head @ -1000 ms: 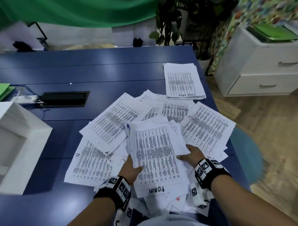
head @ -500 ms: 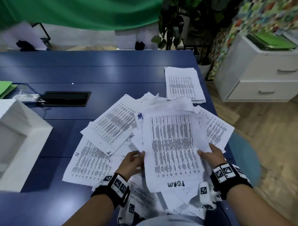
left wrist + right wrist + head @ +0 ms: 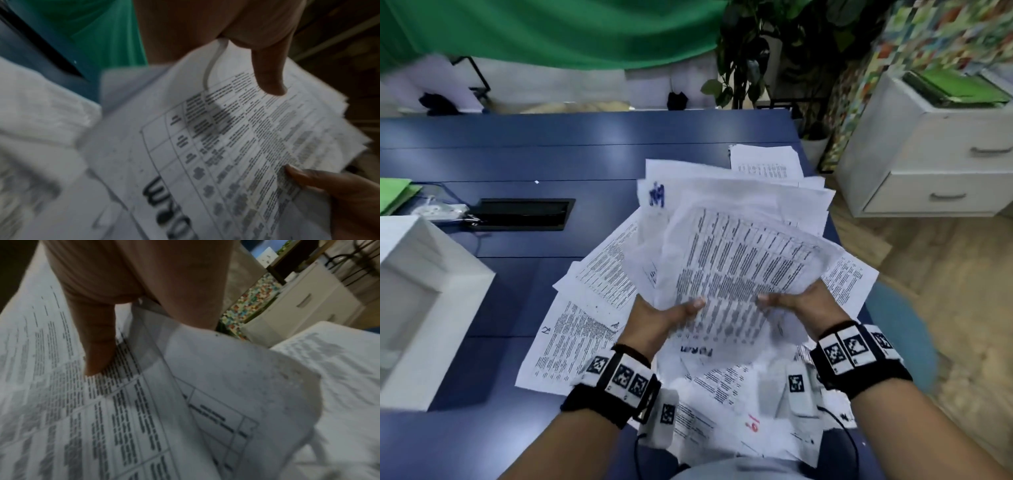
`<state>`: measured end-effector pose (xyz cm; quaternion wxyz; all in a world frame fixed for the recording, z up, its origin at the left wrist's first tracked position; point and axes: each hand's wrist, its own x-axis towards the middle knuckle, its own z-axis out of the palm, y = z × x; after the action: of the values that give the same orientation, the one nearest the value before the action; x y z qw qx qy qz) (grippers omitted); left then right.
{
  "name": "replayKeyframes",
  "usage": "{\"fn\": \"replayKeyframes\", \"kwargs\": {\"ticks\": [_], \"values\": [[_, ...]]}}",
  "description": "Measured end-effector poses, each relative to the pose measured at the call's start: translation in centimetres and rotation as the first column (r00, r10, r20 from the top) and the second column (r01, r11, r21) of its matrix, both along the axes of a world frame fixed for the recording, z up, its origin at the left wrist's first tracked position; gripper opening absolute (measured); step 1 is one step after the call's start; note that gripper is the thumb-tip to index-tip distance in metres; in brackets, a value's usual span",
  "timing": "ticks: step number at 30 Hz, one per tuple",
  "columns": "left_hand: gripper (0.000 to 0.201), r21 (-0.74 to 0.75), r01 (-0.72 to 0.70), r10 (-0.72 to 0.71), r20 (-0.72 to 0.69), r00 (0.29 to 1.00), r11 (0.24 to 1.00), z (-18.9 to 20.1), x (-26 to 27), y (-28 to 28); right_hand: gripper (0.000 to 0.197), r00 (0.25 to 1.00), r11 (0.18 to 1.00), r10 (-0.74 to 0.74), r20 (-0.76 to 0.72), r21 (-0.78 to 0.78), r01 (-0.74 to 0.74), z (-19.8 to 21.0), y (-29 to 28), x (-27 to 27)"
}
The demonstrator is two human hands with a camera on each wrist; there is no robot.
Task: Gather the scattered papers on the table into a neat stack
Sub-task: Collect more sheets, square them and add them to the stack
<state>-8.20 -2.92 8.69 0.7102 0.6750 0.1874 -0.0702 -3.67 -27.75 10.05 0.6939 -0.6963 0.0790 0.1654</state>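
Note:
A loose bundle of printed papers [image 3: 739,253] is lifted off the blue table [image 3: 517,154], fanned and blurred. My left hand [image 3: 667,315] grips its left lower edge, thumb on top of the top sheet [image 3: 236,146]. My right hand [image 3: 794,301] grips the right lower edge, thumb pressed on the print [image 3: 123,402]. More scattered sheets [image 3: 582,339] lie flat on the table to the left and below the bundle. A separate pile of papers [image 3: 767,164] sits at the far right of the table, partly hidden behind the bundle.
A white box [image 3: 421,301] stands at the table's left edge. A black cable hatch [image 3: 524,214] is set into the tabletop, with green folders [image 3: 393,195] at far left. A white drawer cabinet [image 3: 935,154] stands right of the table, and a potted plant [image 3: 750,61] behind it.
Both hands have raised the bundle off the table and swung it up and to the right; it now covers much of the far-right pile and the sheets at right.

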Motion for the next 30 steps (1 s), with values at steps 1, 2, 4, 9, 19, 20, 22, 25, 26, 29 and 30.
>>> {"fn": "replayKeyframes", "kwargs": {"ticks": [1,2,4,9,19,20,22,25,26,29,30], "values": [[0.067,-0.002,-0.019,0.019,0.04,0.999,1.0,0.6,0.2,0.2,0.044,0.999,1.0,-0.006,0.046,0.02,0.006,0.7,0.5,0.0],[0.06,0.007,-0.043,0.042,0.06,0.997,0.999,1.0,0.4,0.6,0.046,0.997,1.0,-0.016,0.079,0.023,0.014,1.3,0.9,0.0],[0.077,0.023,-0.093,0.089,0.125,0.988,0.995,1.6,0.8,1.7,0.044,0.993,0.999,-0.03,0.111,-0.028,0.033,2.1,0.9,0.2],[0.105,-0.014,-0.118,0.118,0.155,0.981,0.993,2.3,1.3,2.0,0.067,0.996,0.997,0.026,0.086,-0.079,-0.02,1.6,1.2,1.0],[0.046,-0.039,-0.105,0.112,0.356,0.928,0.994,3.7,2.0,2.2,0.031,0.936,0.991,-0.111,0.335,0.107,0.079,3.1,1.9,1.3],[0.051,-0.033,-0.11,0.115,0.328,0.938,0.993,2.9,1.9,2.5,0.024,0.94,0.99,-0.111,0.322,0.122,0.075,2.2,1.5,1.1],[0.057,-0.039,-0.154,0.158,0.236,0.959,0.987,0.6,2.0,3.0,0.017,0.957,0.988,-0.124,0.261,0.124,0.094,0.4,1.1,0.8],[0.037,-0.057,-0.163,0.17,0.156,0.973,0.985,-0.8,1.9,2.5,0.02,0.977,0.995,-0.07,0.2,0.084,0.054,-1.3,1.6,0.3],[0.022,-0.068,-0.163,0.172,0.164,0.971,0.984,-0.7,2.0,2.0,0.014,0.979,0.996,-0.053,0.198,0.088,0.036,-1.3,2.0,0.1],[0.022,-0.022,-0.157,0.158,0.207,0.966,0.987,0.4,2.6,1.1,0.024,0.967,0.989,-0.021,0.256,0.146,-0.017,-0.5,3.1,0.8],[0.016,-0.017,-0.172,0.171,0.227,0.959,0.985,0.9,2.9,1.1,0.025,0.964,0.985,-0.058,0.261,0.175,0.012,-0.2,3.1,1.2]]}}
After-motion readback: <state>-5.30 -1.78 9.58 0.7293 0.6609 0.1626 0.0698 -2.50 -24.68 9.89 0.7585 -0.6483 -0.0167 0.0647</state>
